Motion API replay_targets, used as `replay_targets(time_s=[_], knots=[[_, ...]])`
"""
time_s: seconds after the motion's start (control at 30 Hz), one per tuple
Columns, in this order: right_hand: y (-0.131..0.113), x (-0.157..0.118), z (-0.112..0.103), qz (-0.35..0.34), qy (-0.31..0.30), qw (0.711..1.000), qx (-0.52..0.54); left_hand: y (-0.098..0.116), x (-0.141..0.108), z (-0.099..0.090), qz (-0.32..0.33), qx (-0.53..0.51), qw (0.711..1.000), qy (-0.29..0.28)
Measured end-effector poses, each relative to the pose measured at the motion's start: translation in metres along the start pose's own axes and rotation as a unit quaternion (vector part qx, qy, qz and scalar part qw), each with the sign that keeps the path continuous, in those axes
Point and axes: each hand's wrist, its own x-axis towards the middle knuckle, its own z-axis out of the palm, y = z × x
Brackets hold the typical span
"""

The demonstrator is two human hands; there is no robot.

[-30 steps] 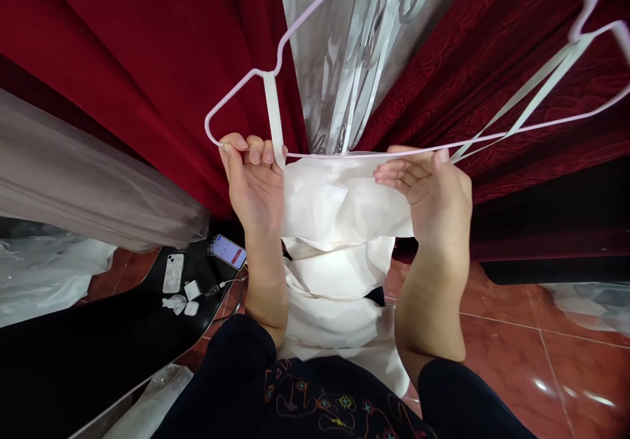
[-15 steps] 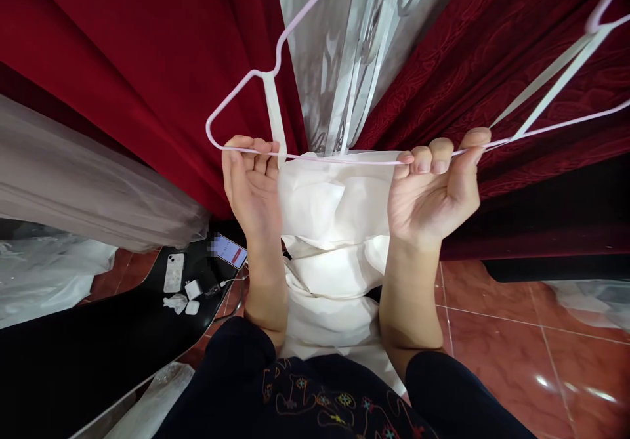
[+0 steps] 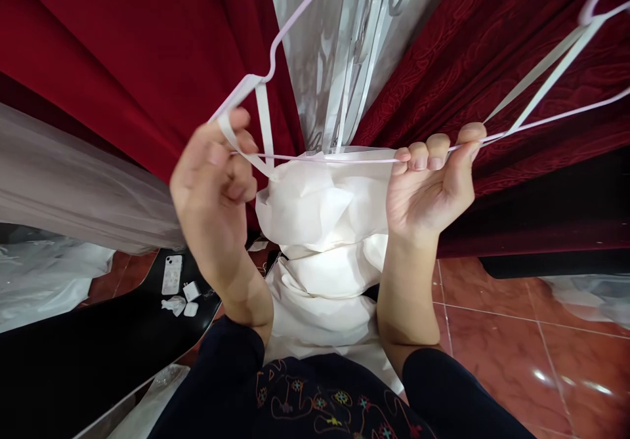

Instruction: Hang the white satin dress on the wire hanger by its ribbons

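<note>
A pale pink hanger (image 3: 344,160) spans the view, with a white garment (image 3: 325,222) hanging below its bottom bar. My left hand (image 3: 214,183), slightly blurred, is at the hanger's left end, its fingers curled on a white strap (image 3: 264,121) that loops over the hanger's left shoulder. My right hand (image 3: 433,183) is closed around the bottom bar, right of the garment. Another white strap (image 3: 546,84) runs from beside my right fingertips up to the notch at the hanger's right side.
Red curtains (image 3: 123,52) hang on both sides of sheer silvery fabric (image 3: 319,52). A black table (image 3: 98,340) at lower left holds a white phone (image 3: 172,275), a charger (image 3: 191,291) and a small white case (image 3: 190,309). Red tiles (image 3: 492,334) cover the floor.
My left hand has left the bottom bar and moved left and toward the shoulder, drawing the left strap outward. The garment's left edge has shifted left. My right hand keeps its hold.
</note>
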Motion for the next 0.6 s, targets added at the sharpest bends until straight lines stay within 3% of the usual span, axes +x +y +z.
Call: replay_targets(time_s=[0.13,0.23,0.3,0.4,0.5,0.6], knots=[[0.001,-0.001,0.0,0.005,-0.004,0.999,0.036,-0.001,0.016,-0.014,0.008,-0.021,0.999,0.048],[0.002,0.0,-0.001,0.007,-0.027,0.995,0.095,-0.024,0.013,-0.03,0.056,-0.001,0.992,0.115],[0.003,0.001,-0.001,0.014,-0.044,0.992,0.116,-0.041,0.007,-0.033,0.036,0.02,0.989,0.142],[0.003,0.003,-0.002,0.019,-0.053,0.99,0.13,-0.055,-0.002,-0.023,-0.034,0.008,0.995,0.09],[0.003,0.001,-0.003,0.024,-0.037,0.991,0.126,-0.056,-0.008,-0.002,-0.068,-0.087,0.994,0.02],[0.002,-0.001,-0.004,0.04,-0.023,0.993,0.11,-0.054,-0.009,0.013,-0.065,-0.192,0.979,0.019]])
